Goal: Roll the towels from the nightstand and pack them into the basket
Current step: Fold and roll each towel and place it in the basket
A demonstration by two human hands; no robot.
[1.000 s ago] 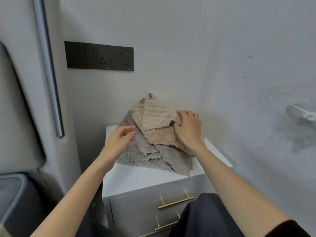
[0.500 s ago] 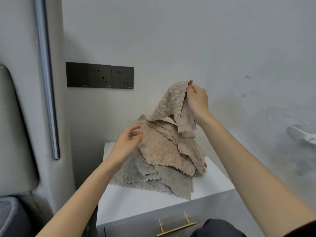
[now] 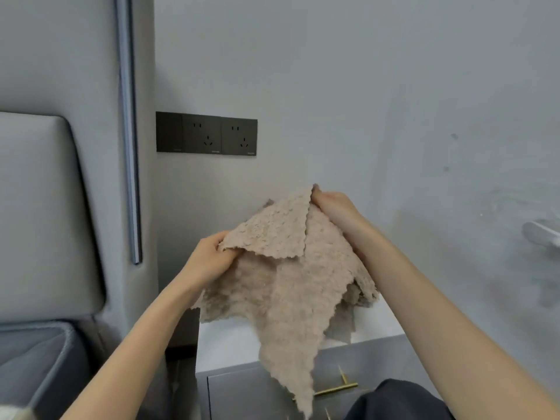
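Two hands are in view: one left hand (image 3: 209,259) and one right hand (image 3: 336,207). One beige towel (image 3: 288,286) hangs between them. The other towels (image 3: 360,294) behind it are mostly hidden, perhaps two or three. There is one nightstand (image 3: 230,344), one plainly visible brass handle (image 3: 336,388), and one wall panel (image 3: 169,131) with two sockets (image 3: 207,134).

readable text: none | socket panel (image 3: 206,133): tiny marks along lower edge, too small to read
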